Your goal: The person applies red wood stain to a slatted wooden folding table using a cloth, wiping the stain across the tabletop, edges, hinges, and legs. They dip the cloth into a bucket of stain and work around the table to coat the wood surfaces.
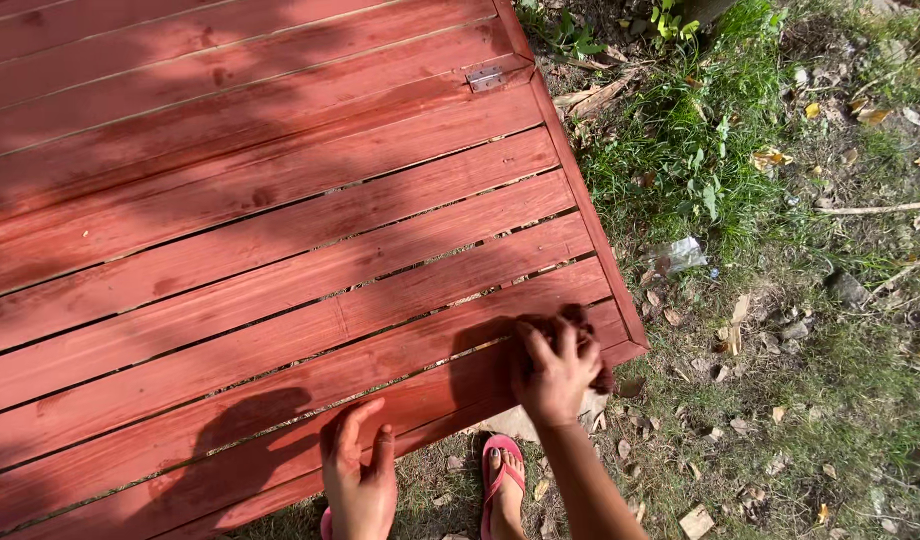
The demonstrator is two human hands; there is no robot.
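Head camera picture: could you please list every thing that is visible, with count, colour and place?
Slatted wooden panel: one, reddish brown, lying flat, fills the left and centre.
Metal hinge: one, grey, top right edge of the panel.
Dark cloth or pad: one, dark brown, under the right hand, at the panel's near corner; kind unclear.
Clear plastic scrap: one, on the grass right of the panel.
Grass and dry leaves: green and tan, right side.
Flip-flop: one clearly seen, pink, bottom centre.
Left hand: flat on the panel's near edge.
Right hand: pressing the dark cloth or pad.
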